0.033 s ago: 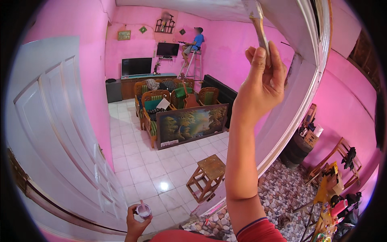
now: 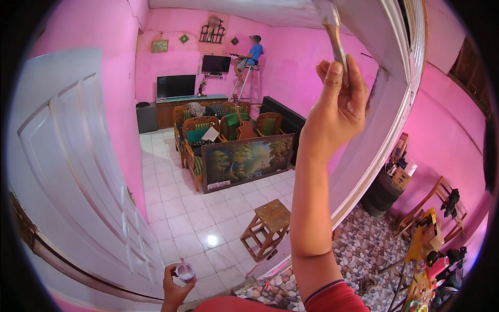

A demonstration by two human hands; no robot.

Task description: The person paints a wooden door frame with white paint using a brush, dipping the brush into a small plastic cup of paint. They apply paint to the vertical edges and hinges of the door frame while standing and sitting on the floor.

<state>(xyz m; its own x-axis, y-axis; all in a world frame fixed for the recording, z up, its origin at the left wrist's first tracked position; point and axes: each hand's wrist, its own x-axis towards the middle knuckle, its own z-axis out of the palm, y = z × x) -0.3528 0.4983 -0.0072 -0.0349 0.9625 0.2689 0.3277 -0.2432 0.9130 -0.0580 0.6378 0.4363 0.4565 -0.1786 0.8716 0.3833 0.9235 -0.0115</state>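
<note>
My right hand (image 2: 337, 106) is raised high and grips a paintbrush (image 2: 332, 28) by its handle, bristles up against the top of a white door frame (image 2: 379, 135). Down at the lower edge my left hand (image 2: 176, 283) holds a small round cup (image 2: 185, 271) of pale paint. The white panelled door (image 2: 73, 177) stands swung wide at my left.
A small wooden stool (image 2: 267, 226) stands on the white tiled floor below me. Further in are wooden chairs, a large framed landscape painting (image 2: 247, 161) and a television. A person (image 2: 249, 57) sits high on a stepladder at the far pink wall. Pebble flooring and clutter lie to the right.
</note>
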